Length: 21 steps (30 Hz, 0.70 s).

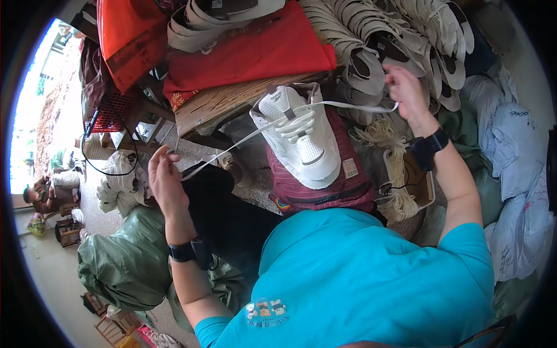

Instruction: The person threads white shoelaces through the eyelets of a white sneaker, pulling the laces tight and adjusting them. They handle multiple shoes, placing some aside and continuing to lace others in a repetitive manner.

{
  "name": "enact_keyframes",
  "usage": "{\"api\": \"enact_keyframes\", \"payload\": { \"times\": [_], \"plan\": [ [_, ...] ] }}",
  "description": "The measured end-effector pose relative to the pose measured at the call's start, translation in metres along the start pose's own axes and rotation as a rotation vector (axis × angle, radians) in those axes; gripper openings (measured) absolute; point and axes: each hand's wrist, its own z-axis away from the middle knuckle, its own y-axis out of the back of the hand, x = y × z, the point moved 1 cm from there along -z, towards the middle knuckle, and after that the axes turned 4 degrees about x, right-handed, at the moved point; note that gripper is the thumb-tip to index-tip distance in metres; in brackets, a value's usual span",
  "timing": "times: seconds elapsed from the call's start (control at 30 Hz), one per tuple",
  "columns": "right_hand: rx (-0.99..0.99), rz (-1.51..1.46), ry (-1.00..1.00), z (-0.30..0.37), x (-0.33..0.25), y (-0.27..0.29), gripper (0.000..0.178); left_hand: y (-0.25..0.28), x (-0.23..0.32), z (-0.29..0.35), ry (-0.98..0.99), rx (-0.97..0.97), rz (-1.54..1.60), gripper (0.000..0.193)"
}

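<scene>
With the shoe (316, 165) lying toe-near on the maroon cloth (358, 196) at centre, and left hand (166, 177) and right hand (409, 97) fingers each closed on one run of lace (362, 107), both runs should be tensioned evenly, keeping the tongue (275, 105) centred.

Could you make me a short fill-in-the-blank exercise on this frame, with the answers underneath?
1. The left hand and right hand hold the lace out to ____ (opposite/the same) sides of the shoe.
2. The shoe's toe points ____ (toward/away from) the turquoise shirt.
3. The pale string bundle lies to the ____ (left/right) of the shoe.
4. The red covering rests on a ____ (wooden/glass) table.

Missing words: opposite; toward; right; wooden
</scene>
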Motion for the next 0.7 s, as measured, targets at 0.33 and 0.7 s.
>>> {"api": "enact_keyframes", "payload": {
  "times": [0.33, 0.7],
  "plan": [
    [-0.556, 0.341, 0.092, 0.073, 0.01, -0.116, 0.017, -0.133, -0.015, 0.047, 0.131, -0.373, 0.187, 0.024],
    [-0.576, 0.513, 0.261, 0.058, 0.015, -0.112, 0.01, -0.157, -0.017, 0.061, 0.153, -0.393, -0.065, 0.021]
  ]
}}
